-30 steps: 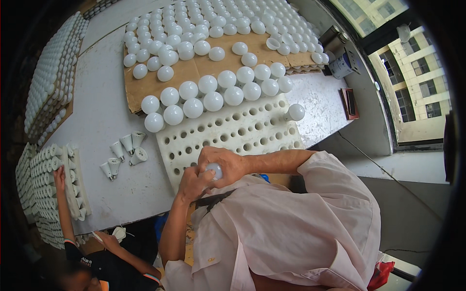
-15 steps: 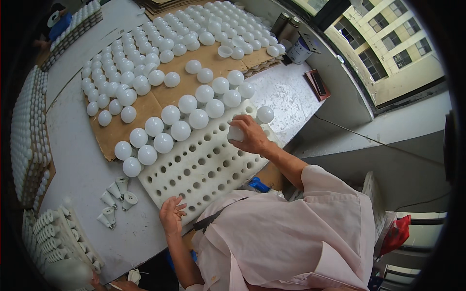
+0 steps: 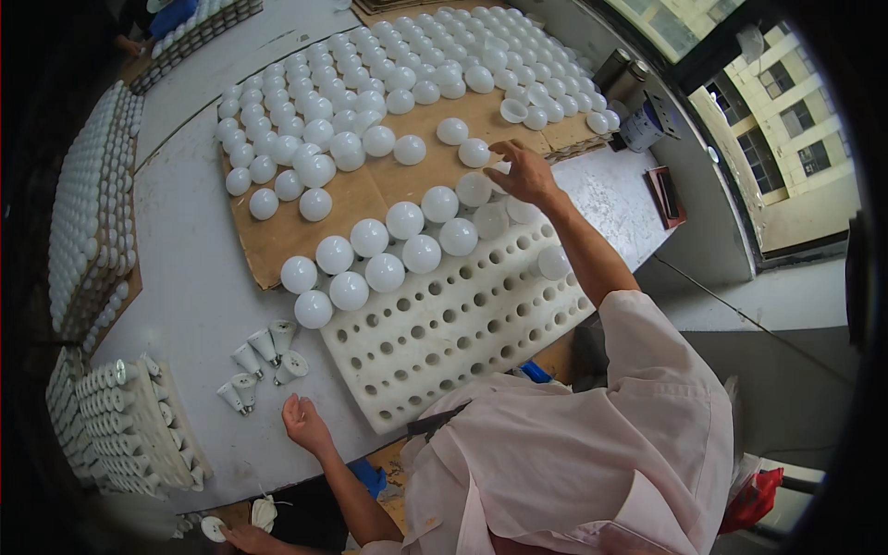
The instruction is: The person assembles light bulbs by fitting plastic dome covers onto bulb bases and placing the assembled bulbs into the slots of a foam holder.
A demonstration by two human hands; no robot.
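Observation:
My right hand (image 3: 524, 173) is over the far edge of the foam tray, its fingers apart and nearest a white globe lamp cover (image 3: 474, 153) on the cardboard. No globe shows in its grasp. Beneath the hand and forearm some globes are partly hidden. Two rows of white globes (image 3: 422, 252) line the far side of the white foam tray (image 3: 435, 359), and a single globe (image 3: 553, 262) sits farther forward beside my right forearm. My left hand (image 3: 307, 424) hovers off the tray's near left corner, empty, fingers loosely bent, near several white bulb bases (image 3: 262, 346).
Many globes cover the brown cardboard (image 3: 370, 185) behind the tray. Stacked trays of globes (image 3: 92, 213) and a rack of bulb bases (image 3: 139, 425) stand at left. Another person's hand (image 3: 245, 538) is by a bulb base (image 3: 213, 529). Flasks (image 3: 612, 69) stand near the window.
My right hand has let go of its globe, now apparently the one in the tray beside my forearm, and reached farther out. My left hand has moved off the tray. The view has shifted.

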